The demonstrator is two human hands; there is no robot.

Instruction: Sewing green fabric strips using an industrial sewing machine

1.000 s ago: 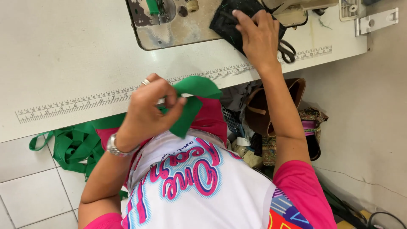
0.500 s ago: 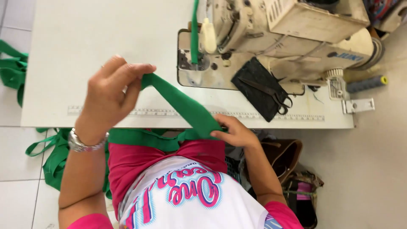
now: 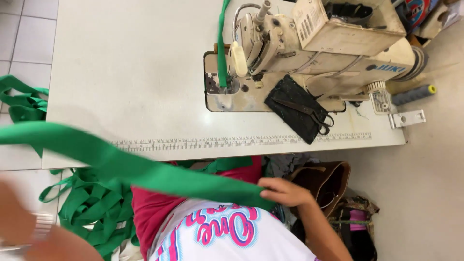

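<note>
Your left hand [image 3: 24, 227] has swung out past the worktop's [image 3: 145, 72] near-left corner, drawing the green strap [image 3: 125, 166] taut; its grip is blurred. Right-hand fingers [image 3: 270, 186] pinch the strap.

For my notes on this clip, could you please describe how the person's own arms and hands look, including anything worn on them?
Both hands are bare, without gloves. The right hand shows no ring or band, and its forearm is uncovered. The left hand is a close blur at the frame edge; a silvery metal wristband sits on that wrist. Any sleeves lie out of view.
</note>
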